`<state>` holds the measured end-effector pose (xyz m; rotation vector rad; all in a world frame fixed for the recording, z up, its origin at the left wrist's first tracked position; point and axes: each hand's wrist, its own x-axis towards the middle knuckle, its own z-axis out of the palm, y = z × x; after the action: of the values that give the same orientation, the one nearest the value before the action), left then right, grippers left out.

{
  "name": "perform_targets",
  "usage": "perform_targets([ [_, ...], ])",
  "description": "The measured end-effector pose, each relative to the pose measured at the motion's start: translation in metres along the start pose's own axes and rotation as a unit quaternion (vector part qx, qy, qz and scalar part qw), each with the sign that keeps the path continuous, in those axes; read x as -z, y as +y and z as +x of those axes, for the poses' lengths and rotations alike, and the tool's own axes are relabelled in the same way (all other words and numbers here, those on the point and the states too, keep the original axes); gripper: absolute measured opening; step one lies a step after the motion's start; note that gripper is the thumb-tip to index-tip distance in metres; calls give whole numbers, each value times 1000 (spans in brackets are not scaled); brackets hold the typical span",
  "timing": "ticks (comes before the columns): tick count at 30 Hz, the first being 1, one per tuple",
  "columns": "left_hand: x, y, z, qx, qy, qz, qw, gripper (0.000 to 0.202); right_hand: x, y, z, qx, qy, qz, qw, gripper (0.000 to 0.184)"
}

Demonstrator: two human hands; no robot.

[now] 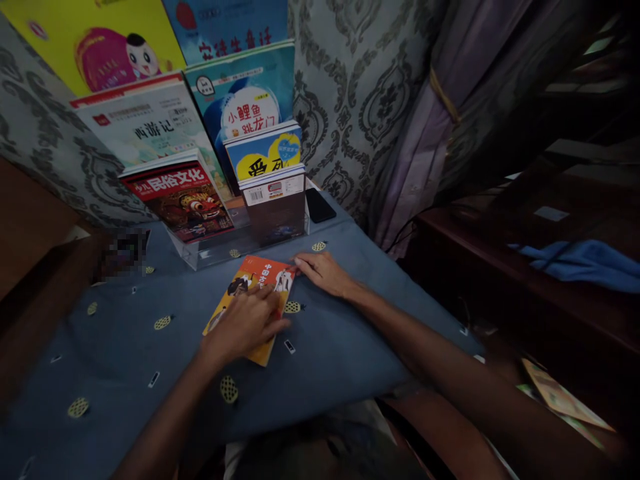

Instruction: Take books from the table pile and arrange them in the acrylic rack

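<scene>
Orange-and-yellow book (263,271) lies cover-up on the blue cloth (350,360), near side of the clear rack (213,255); left hand (245,317) palm-down across the cover, fingers loosely extended; right hand (326,272) at its far right corner, cannot tell whether pinching it; rack holds upright books (173,190); dark phone (320,205) right of rack; patterned fabric (345,100) farthest.

The booklet (259,268) is orange and yellow, the tablecloth (330,363) blue-grey with yellow pineapple print, the curtain (425,157) purple
</scene>
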<state>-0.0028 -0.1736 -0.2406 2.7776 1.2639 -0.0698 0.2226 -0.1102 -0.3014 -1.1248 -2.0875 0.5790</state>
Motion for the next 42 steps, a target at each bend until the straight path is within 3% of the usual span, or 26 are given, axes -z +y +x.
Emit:
perform_targets([
  [4, -11, -27, -25, -76, -73, -93, 990, 90, -6, 3, 12, 28, -38, -39, 998, 38],
  [6, -17, -31, -30, -82, -89, -111, 986, 98, -11, 4, 23, 36, -53, -58, 996, 38],
  [12, -39, -8, -28, -46, 0, -69, 997, 80, -24, 1, 45, 45, -89, -149, 984, 40],
  [16, -52, 14, -29, -32, 93, 2, 995, 60, -30, 1, 41, 36, -92, -158, 982, 45],
  [19, -55, 24, -32, -24, 131, 42, 990, 45, -34, 1, 37, 36, -91, -136, 986, 46],
  [27, -46, 30, -35, -41, 144, 95, 984, 33, -31, -8, 11, 49, -60, -76, 994, 42],
  [34, -43, 31, -33, -37, 143, 106, 983, 30, -20, -21, -29, 17, -17, 68, 997, 31],
  [42, -40, 32, -31, -28, 143, 84, 986, 31, -10, -40, -56, 11, 4, 142, 990, 36],
])
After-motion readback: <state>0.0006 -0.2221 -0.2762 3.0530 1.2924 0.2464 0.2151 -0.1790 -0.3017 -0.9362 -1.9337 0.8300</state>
